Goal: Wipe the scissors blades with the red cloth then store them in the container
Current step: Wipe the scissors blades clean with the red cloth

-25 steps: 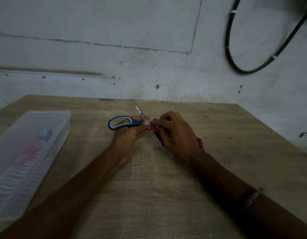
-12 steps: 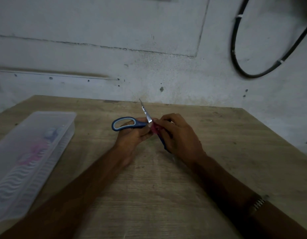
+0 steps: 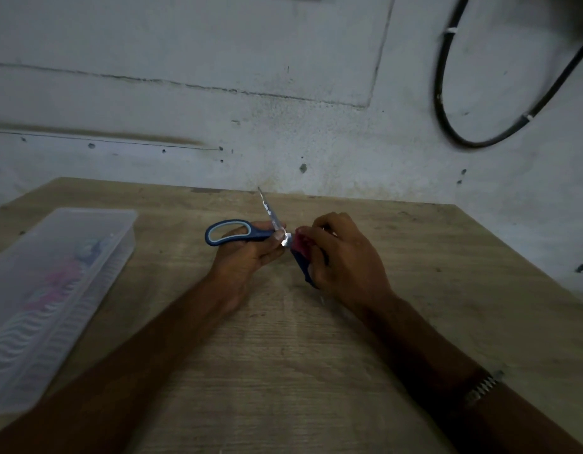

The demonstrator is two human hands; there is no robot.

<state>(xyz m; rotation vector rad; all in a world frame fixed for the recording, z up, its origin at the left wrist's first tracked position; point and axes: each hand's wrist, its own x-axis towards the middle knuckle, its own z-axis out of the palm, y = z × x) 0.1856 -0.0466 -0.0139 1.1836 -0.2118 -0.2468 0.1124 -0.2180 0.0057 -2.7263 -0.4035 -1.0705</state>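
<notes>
Far left on the bench (image 3: 283,371) sits the clear container (image 3: 59,290), well apart from the work. At the middle, the left hand (image 3: 247,253) grips the scissors (image 3: 237,232) by a blue handle, one blade pointing away. Just right, the right hand (image 3: 346,257) pinches the red cloth (image 3: 301,242) against the other blade. Stiff steel, sharp-edged and likely slick: best held by the handles, cloth folded over the spine

The right hand (image 3: 344,257) covers most of the red cloth (image 3: 300,242) and one handle of the scissors (image 3: 244,232). The container (image 3: 54,290) runs off the left edge, its pink and blue contents only a blur through the plastic.
</notes>
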